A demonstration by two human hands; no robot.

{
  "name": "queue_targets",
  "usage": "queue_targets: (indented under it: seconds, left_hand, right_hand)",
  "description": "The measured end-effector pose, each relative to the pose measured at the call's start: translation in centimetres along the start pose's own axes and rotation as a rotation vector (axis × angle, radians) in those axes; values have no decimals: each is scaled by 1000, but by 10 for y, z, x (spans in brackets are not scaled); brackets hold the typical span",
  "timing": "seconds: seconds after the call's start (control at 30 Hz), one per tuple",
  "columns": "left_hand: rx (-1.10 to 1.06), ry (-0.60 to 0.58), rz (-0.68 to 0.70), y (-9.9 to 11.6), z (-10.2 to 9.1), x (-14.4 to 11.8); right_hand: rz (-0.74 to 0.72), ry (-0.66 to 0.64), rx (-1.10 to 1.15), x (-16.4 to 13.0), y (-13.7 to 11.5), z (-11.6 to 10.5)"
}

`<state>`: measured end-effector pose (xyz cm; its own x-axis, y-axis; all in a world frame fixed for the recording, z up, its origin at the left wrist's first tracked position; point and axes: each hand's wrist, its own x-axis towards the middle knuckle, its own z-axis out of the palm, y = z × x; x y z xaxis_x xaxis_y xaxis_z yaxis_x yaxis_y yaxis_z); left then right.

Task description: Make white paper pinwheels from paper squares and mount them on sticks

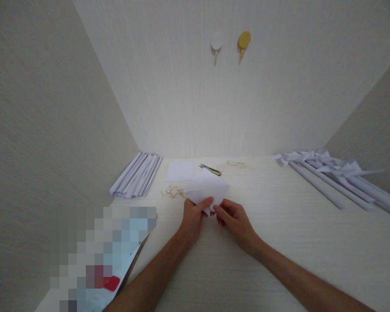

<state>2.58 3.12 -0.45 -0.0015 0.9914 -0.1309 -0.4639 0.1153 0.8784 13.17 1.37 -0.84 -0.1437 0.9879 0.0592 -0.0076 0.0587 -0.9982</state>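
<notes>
You hold a white paper sheet [208, 186] between both hands above a pale, wood-grained surface [295, 242], its near corner pointing back towards you. The left hand [194, 214] lays its thumb over the paper with the other fingers tucked beneath, while the right hand [234, 218] pinches close by at the same corner; the fingers of both are drawn narrow on the sheet, a two-sided grip that probably keeps the thin paper steady. Just beyond it lie thread snips [211, 169], within easy reach, and a flat white square of paper [180, 171], perhaps set near as spare stock. Thin beige loops or strips [173, 191] are heaped beside the sheet, with a second scatter [236, 164] near the wall [188, 99]. Rolled paper sticks [136, 175] line up at left, and longer paper tubes [331, 177] with loose, pointed paper ends gather at right, apparently parked aside to leave your hands room. A white hook [216, 42] and a yellow hook [244, 40] mark the wall. No brand can be read: the pale blue package [134, 255] at lower left is mostly pixelated, its red patch [112, 283] showing no legible words.
</notes>
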Motion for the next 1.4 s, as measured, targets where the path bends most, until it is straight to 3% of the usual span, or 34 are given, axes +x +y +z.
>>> queue_targets:
  seconds: [0.2,0.43,0.73,0.87,1.07,1.27,1.4]
  left_hand:
    - [-18,78,-5,-1,-1,2]
    - [47,85,10,-4,-2,2]
    - [89,106,11,-5,-2,2]
    - [122,64,6,-5,0,1]
    - [195,56,12,-5,0,1]
    - [127,16,23,-5,-1,1]
    - [152,-8,19,-5,0,-1]
  right_hand:
    - [-30,-77,-40,0,5,0]
    - [-170,-47,-52,0,7,-3]
    - [-70,-31,20,-1,3,-2]
    - [-32,-14,43,2,7,-3]
    - [-54,-15,30,2,9,-5]
    - [-41,103,-21,1,5,-2]
    - [-65,24,-79,3,7,-1]
